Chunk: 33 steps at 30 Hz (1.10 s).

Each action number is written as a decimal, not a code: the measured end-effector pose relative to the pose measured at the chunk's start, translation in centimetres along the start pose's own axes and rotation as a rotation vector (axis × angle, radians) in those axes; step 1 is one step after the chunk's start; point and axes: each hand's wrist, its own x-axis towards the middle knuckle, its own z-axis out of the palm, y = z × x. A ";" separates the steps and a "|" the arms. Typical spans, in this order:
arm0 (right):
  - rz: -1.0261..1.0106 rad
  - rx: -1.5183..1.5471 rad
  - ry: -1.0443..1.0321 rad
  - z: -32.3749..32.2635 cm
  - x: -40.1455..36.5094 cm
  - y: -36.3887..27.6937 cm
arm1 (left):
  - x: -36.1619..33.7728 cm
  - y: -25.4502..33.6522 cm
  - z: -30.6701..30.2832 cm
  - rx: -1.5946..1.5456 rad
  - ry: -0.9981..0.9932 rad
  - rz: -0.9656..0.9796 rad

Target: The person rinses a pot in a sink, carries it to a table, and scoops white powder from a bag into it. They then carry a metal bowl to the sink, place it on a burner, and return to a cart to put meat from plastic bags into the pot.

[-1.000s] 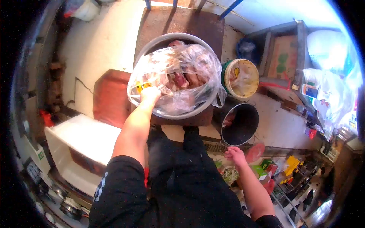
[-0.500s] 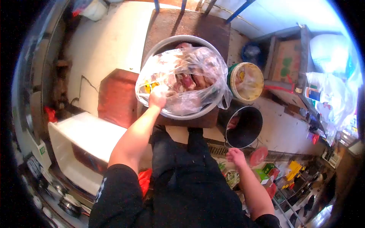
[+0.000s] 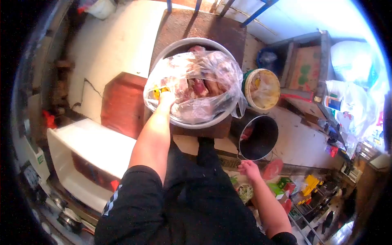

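A large round metal basin (image 3: 163, 50) holds a clear plastic bag (image 3: 204, 111) with pieces of raw meat (image 3: 200, 86) in it. My left hand (image 3: 166, 99) reaches to the bag's near left side, its fingers closed on the plastic beside a yellow patch (image 3: 160, 90). Lower right, my right hand (image 3: 248, 168) has its fingers curled in, close to the near rim of a dark bucket (image 3: 261, 139). Whether it grips the bucket's thin wire handle cannot be made out. Something reddish lies inside the bucket.
The basin stands on a brown tabletop (image 3: 179, 25). A lidless pail (image 3: 263, 89) with plastic-wrapped contents is right of it. At left are a white tub (image 3: 92, 141) on its side and a reddish-brown board (image 3: 122, 105). Colourful boxes (image 3: 284, 188) lie at lower right.
The view has shifted slightly, and my left forearm stands more upright in it. My left hand stays at the bag's left side; my right hand stays by the bucket.
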 end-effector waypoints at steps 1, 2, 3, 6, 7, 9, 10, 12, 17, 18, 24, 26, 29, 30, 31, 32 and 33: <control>0.008 -0.026 0.019 0.0 0.1 0.2 | -0.5 -0.3 0.3 -0.728 0.001 -0.216; 0.016 -0.052 0.038 -0.1 0.3 0.5 | -1.1 -0.6 0.4 -1.457 0.005 -0.427; 0.013 -0.045 0.033 -0.2 0.5 0.8 | -1.4 -0.9 0.4 -1.516 -0.055 -0.416; -0.003 -0.065 0.028 -0.8 0.4 1.6 | -2.0 0.9 -0.5 -1.277 0.081 -0.153; -0.010 -0.062 0.022 -1.1 0.1 1.8 | -2.7 2.6 -0.8 -1.233 0.083 -0.152; -0.026 -0.060 0.006 -1.0 0.1 1.5 | -3.8 5.7 -2.2 -1.048 0.106 -0.138; -0.021 -0.067 0.008 -0.9 0.0 1.4 | -4.0 6.5 -2.5 -1.054 0.108 -0.142; -0.021 -0.071 0.005 -0.4 -0.3 0.9 | -6.0 8.1 -7.2 -0.937 -0.032 -0.110; -0.271 -0.098 0.056 3.6 -1.1 -5.0 | -7.6 12.0 -10.6 -0.584 0.194 0.174; -0.490 -0.258 0.090 4.6 -1.3 -6.9 | -8.5 12.9 -11.9 -0.524 0.206 0.230; -1.076 -0.535 0.099 11.9 -4.1 -19.0 | -14.0 16.0 -17.9 -0.497 0.100 0.449; -1.013 -0.760 0.164 12.9 -3.7 -20.2 | -14.7 15.6 -18.4 -0.486 0.132 0.487; -0.978 -0.836 0.127 13.3 -3.7 -20.4 | -15.8 14.3 -19.3 -0.498 0.050 0.484; -0.944 -0.934 0.121 13.4 -3.3 -20.1 | -16.7 14.0 -19.8 -0.429 0.058 0.521; -0.944 -0.996 0.116 13.4 -3.0 -19.6 | -17.4 13.7 -20.1 -0.361 0.065 0.557; -0.946 -0.995 0.118 13.5 -3.7 -19.9 | -17.8 13.2 -19.8 -0.359 0.067 0.558; -0.990 -0.974 0.074 13.6 -4.6 -20.2 | -17.9 12.7 -19.4 -0.412 0.113 0.589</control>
